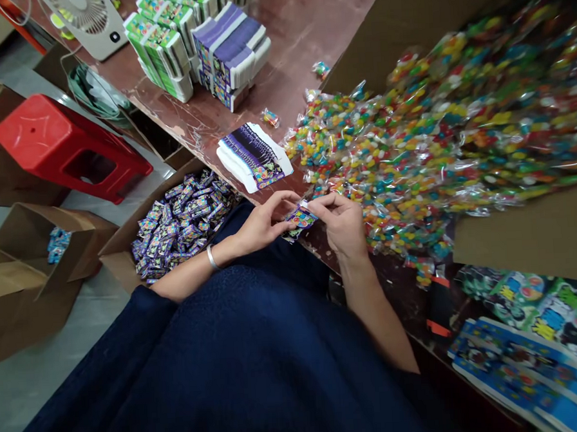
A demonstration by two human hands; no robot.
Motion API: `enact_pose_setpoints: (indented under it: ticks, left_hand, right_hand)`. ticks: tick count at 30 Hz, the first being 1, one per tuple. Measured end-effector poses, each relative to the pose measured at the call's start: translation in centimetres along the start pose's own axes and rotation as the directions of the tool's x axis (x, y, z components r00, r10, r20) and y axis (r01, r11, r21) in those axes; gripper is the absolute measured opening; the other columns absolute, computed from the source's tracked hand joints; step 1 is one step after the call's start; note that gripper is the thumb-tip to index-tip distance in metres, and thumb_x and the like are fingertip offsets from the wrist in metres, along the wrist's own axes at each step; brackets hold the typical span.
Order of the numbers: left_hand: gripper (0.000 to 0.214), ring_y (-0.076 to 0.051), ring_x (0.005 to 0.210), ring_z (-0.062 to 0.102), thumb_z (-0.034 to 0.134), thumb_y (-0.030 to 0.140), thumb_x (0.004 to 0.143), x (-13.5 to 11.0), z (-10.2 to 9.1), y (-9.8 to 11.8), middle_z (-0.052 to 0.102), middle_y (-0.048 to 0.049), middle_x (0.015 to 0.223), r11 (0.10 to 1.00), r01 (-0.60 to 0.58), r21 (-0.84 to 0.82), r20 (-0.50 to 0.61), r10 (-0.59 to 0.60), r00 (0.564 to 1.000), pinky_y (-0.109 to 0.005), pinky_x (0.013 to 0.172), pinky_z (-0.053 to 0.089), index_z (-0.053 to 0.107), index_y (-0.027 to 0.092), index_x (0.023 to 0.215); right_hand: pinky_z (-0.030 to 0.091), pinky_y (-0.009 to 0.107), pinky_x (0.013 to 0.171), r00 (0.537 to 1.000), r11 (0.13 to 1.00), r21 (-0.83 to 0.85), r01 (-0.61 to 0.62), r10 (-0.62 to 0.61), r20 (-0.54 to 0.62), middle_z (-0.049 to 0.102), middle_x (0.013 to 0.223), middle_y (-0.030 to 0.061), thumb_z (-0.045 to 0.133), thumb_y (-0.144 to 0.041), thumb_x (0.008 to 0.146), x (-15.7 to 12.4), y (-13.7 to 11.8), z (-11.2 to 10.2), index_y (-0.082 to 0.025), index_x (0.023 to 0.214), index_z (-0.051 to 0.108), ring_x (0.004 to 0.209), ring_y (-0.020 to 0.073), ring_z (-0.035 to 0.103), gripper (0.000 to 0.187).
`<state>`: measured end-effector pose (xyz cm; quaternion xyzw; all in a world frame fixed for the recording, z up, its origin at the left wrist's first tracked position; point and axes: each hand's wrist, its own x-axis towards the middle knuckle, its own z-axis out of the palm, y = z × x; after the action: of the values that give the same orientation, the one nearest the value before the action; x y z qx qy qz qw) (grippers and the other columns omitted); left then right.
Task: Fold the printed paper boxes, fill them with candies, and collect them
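My left hand (264, 222) and my right hand (341, 221) both pinch a small purple printed box (300, 218) between their fingertips, just above the table's near edge. A short stack of flat purple box blanks (253, 154) lies on the table right behind my hands. A big heap of clear candy packets (410, 139) with bright coloured sweets spills from a tipped cardboard box (521, 229) to the right of my right hand. On the floor by my left arm stands a carton full of small purple boxes (182, 221).
Bundles of purple (231, 51) and green (163, 45) flat boxes stand at the table's far side beside a white fan (87, 20). A red stool (67, 147) and an open carton (29, 255) are on the floor at left. Printed blue sheets (531, 338) lie at lower right.
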<state>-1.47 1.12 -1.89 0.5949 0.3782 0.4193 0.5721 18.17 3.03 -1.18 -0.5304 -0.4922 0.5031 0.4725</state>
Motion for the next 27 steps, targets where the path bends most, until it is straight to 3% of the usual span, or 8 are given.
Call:
enact_pose_setpoints:
  ticks: [6,10,12,14,17,20,23,27]
  left_hand:
    - [0.046,-0.016,0.095,0.069,0.073,0.029,0.094,-0.2,0.1,-0.4,0.07,-0.0093,0.118,1.0,0.005,-0.027,-0.008,-0.005,1.0,-0.028,0.08,0.06,0.058,0.021,0.137]
    - [0.032,-0.016,0.094,0.069,0.07,0.026,0.095,-1.1,-1.1,0.0,0.072,-0.0093,0.116,0.998,0.016,0.065,-0.058,-0.012,0.998,-0.029,0.081,0.06,0.063,0.018,0.125]
    - [0.029,-0.017,0.098,0.069,0.068,0.021,0.095,-2.0,-3.3,0.3,0.072,-0.0086,0.116,0.969,-0.001,0.248,-0.134,0.035,0.99,-0.032,0.086,0.06,0.064,0.02,0.124]
    - [0.03,-0.019,0.104,0.067,0.064,0.014,0.095,-3.1,-6.6,0.4,0.07,-0.0077,0.117,0.863,0.015,0.506,-0.253,0.131,0.959,-0.035,0.094,0.059,0.066,0.022,0.123]
    - [0.032,-0.02,0.105,0.065,0.058,0.009,0.095,-4.3,-12.2,-0.4,0.067,-0.0073,0.118,0.635,0.184,0.751,-0.408,0.227,0.884,-0.035,0.091,0.058,0.068,0.025,0.121]
    - [0.025,-0.02,0.105,0.065,0.06,0.011,0.094,-4.3,-15.6,-1.8,0.065,-0.0079,0.116,0.528,0.221,0.82,-0.407,0.268,0.873,-0.035,0.092,0.058,0.069,0.023,0.114]
    - [0.021,-0.023,0.112,0.063,0.068,0.017,0.093,-3.0,-15.1,-2.7,0.066,-0.0097,0.118,0.515,0.145,0.845,-0.341,0.309,0.888,-0.041,0.1,0.055,0.067,0.021,0.113]
    - [0.026,-0.029,0.118,0.062,0.07,0.033,0.095,0.7,-11.0,-3.0,0.069,-0.0132,0.121,0.46,0.061,0.886,-0.209,0.28,0.937,-0.046,0.107,0.051,0.066,0.019,0.117]
  right_hand:
    - [0.059,0.036,0.082,0.983,0.974,-0.136,0.182,-0.181,0.018,0.076,0.084,0.0026,0.074,-0.04,0.092,-0.7,-0.5,0.6,-0.022,0.074,0.074,0.081,0.0187,0.07,0.026]
    - [0.062,0.041,0.091,0.974,0.961,-0.191,0.2,-0.173,0.146,0.078,0.114,0.0085,0.065,-0.045,0.099,-1.8,-0.8,0.6,-0.025,0.098,0.082,0.106,0.0237,0.073,0.027]
    - [0.066,0.037,0.082,0.977,0.979,-0.146,0.143,-0.116,0.18,0.074,0.13,0.0098,0.068,-0.047,0.097,-2.1,-0.6,0.1,-0.027,0.121,0.078,0.113,0.0249,0.073,0.033]
    - [0.067,0.032,0.073,0.992,0.989,-0.113,0.097,-0.087,0.094,0.074,0.129,0.0091,0.072,-0.047,0.094,-2.0,-0.3,-0.5,-0.028,0.129,0.073,0.108,0.0232,0.075,0.04]
    - [0.067,0.029,0.067,0.995,0.986,-0.149,0.079,-0.088,-0.054,0.079,0.105,0.0059,0.072,-0.045,0.094,-1.6,0.0,-1.3,-0.025,0.111,0.078,0.089,0.0191,0.077,0.027]
    - [0.066,0.03,0.065,0.996,0.979,-0.19,0.075,-0.084,-0.038,0.078,0.094,0.0046,0.071,-0.043,0.093,-0.9,0.4,-1.3,-0.023,0.101,0.078,0.079,0.0178,0.076,0.023]
    - [0.066,0.031,0.069,0.995,0.967,-0.238,0.089,-0.095,-0.012,0.077,0.093,0.0045,0.069,-0.043,0.094,0.1,1.1,-0.6,-0.022,0.102,0.078,0.081,0.0184,0.076,0.024]
    - [0.063,0.032,0.066,0.997,0.949,-0.308,0.072,-0.067,0.029,0.075,0.09,0.0039,0.067,-0.042,0.092,2.7,2.7,1.0,-0.021,0.116,0.075,0.075,0.0183,0.074,0.032]
